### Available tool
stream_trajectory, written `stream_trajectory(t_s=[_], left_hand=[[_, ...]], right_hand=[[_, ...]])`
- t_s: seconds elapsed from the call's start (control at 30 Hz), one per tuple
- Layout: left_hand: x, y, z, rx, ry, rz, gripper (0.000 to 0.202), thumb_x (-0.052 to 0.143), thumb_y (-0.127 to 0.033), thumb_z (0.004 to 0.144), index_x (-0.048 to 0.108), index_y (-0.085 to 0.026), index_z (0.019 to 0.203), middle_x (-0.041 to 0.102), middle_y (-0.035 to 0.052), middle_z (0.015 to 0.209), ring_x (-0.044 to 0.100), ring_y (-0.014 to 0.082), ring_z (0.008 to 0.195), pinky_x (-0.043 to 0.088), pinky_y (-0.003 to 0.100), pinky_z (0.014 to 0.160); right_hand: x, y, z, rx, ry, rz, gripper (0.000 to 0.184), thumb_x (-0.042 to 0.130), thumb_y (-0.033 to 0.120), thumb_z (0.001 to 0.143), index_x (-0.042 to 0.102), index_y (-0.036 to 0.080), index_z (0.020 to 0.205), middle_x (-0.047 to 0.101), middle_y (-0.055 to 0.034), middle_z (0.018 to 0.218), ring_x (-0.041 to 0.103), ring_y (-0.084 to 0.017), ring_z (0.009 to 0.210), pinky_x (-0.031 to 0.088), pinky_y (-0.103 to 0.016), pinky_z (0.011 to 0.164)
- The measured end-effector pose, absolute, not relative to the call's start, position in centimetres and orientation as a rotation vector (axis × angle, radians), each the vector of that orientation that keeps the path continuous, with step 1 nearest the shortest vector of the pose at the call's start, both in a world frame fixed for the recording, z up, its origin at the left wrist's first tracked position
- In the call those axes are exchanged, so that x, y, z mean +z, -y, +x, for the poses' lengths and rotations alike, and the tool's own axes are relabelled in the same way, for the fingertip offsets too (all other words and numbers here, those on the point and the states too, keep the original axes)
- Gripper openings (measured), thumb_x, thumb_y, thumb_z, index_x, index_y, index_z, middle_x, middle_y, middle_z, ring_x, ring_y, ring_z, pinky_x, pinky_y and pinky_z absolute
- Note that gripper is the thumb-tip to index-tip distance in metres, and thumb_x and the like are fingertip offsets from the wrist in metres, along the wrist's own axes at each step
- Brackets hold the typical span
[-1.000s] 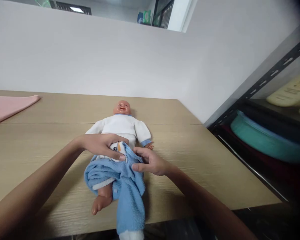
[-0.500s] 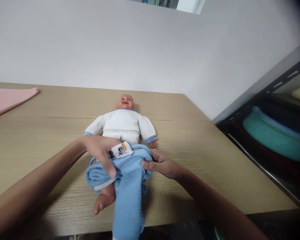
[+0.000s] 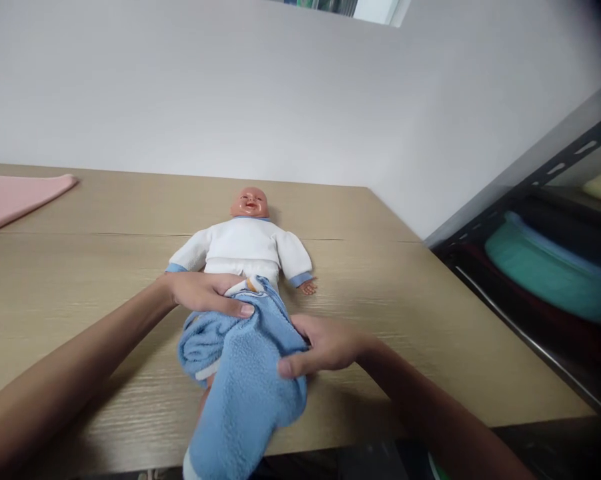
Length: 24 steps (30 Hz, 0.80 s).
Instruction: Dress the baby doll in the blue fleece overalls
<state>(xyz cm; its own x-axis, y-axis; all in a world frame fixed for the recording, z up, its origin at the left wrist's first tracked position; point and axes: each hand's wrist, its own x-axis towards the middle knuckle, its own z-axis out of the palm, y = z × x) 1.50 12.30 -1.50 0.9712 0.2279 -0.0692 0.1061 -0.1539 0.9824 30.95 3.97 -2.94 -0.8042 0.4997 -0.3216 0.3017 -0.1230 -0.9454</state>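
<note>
Head camera looks forward and down (close) over the table (image 3: 80, 280).

A doll (image 3: 245, 243) in white with blue cuffs wears light-blue fleece trousers (image 3: 245, 373); a pink cloth (image 3: 15, 200) lies on tan wood.

A plastic baby doll in a white fleece top (image 3: 245, 245) lies on its back mid-way across the pale wooden table (image 3: 80, 280), head toward the wall behind. The blue fleece trousers (image 3: 245, 380) over its legs hang past the near edge, with the left hand (image 3: 205, 293) gripping their waistband and the right hand (image 3: 323, 343) their right side. A folded pink cloth (image 3: 15, 200) lies far left on the table; a dark metal shelf rack (image 3: 555, 167) stands at right, with a round teal tub (image 3: 550, 273) in it.
</note>
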Motion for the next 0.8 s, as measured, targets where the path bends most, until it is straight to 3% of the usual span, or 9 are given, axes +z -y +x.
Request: stream_trajectory(t_s=[0.13,0.2,0.27,0.4,0.57,0.63,0.73,0.8], left_hand=[[-1.6,-12.2,1.6,0.02,-0.209,1.573,0.061,0.093,-0.056,0.097,0.08,-0.02,0.145,0.086,0.0107,0.14,0.083,0.0334,0.127,0.069,0.035,0.11],[-1.5,-12.1,1.5,-0.12,-0.176,1.511,0.066,0.102,-0.055,0.085,0.084,-0.019,0.137,0.09,0.0119,0.129,0.087,0.0353,0.113,0.074,0.039,0.1],[-1.5,-12.2,1.3,-0.199,-0.176,1.53,0.057,0.106,-0.054,0.079,0.088,-0.018,0.119,0.092,0.0129,0.115,0.087,0.0361,0.1,0.075,0.041,0.093],[-2.2,-12.6,1.1,-0.061,-0.24,1.654,0.041,0.101,-0.055,0.085,0.088,-0.02,0.103,0.091,0.0081,0.103,0.086,0.0297,0.092,0.073,0.035,0.091],[-3.4,-13.1,0.6,0.071,-0.25,1.62,0.048,0.092,-0.063,0.094,0.087,-0.02,0.116,0.09,0.0063,0.114,0.082,0.0283,0.107,0.068,0.035,0.104],[-3.8,-13.1,0.4,0.093,-0.321,1.598,0.05,0.09,-0.064,0.096,0.085,-0.019,0.118,0.089,0.0058,0.116,0.081,0.0269,0.107,0.066,0.034,0.105],[-3.7,-12.8,0.3,0.114,-0.429,1.601,0.052,0.088,-0.063,0.097,0.084,-0.016,0.118,0.088,0.0037,0.113,0.079,0.0257,0.106,0.064,0.032,0.103],[-3.3,-12.5,0.5,0.122,-0.456,1.636,0.052,0.087,-0.063,0.097,0.083,-0.015,0.117,0.087,0.0026,0.111,0.077,0.026,0.106,0.062,0.031,0.103]], right_hand=[[-2.4,-3.8,31.0,2.103,2.037,-0.897,0.055,0.105,0.062,0.079,0.079,0.02,0.105,0.073,0.0005,0.095,0.066,-0.019,0.088,0.058,-0.028,0.08],[-2.8,-3.6,30.9,2.09,1.905,-0.885,0.057,0.101,0.067,0.083,0.078,0.02,0.103,0.071,0.0009,0.092,0.065,-0.018,0.085,0.058,-0.029,0.081],[-3.5,-3.6,30.6,2.04,1.731,-0.852,0.06,0.095,0.074,0.087,0.076,0.021,0.104,0.069,0.0011,0.093,0.064,-0.017,0.085,0.057,-0.03,0.084],[-4.9,-3.6,30.0,1.924,1.488,-0.89,0.062,0.091,0.081,0.088,0.075,0.024,0.107,0.065,0.0022,0.092,0.058,-0.017,0.085,0.053,-0.03,0.083],[-4.7,-3.4,30.1,1.998,1.545,-1.002,0.065,0.088,0.078,0.094,0.079,0.024,0.129,0.077,-0.0058,0.114,0.071,-0.028,0.11,0.058,-0.039,0.102],[-4.4,-3.5,30.4,2.016,1.63,-0.968,0.073,0.092,0.078,0.09,0.078,0.023,0.136,0.08,-0.0082,0.125,0.073,-0.03,0.117,0.06,-0.04,0.105],[-4.2,-3.5,30.9,2.073,1.759,-0.887,0.082,0.102,0.075,0.078,0.078,0.022,0.137,0.081,-0.0089,0.127,0.076,-0.028,0.111,0.065,-0.037,0.096],[-4.4,-3.6,31.1,2.103,1.779,-0.878,0.079,0.105,0.07,0.076,0.079,0.022,0.133,0.082,-0.008,0.123,0.077,-0.026,0.106,0.066,-0.035,0.091]])
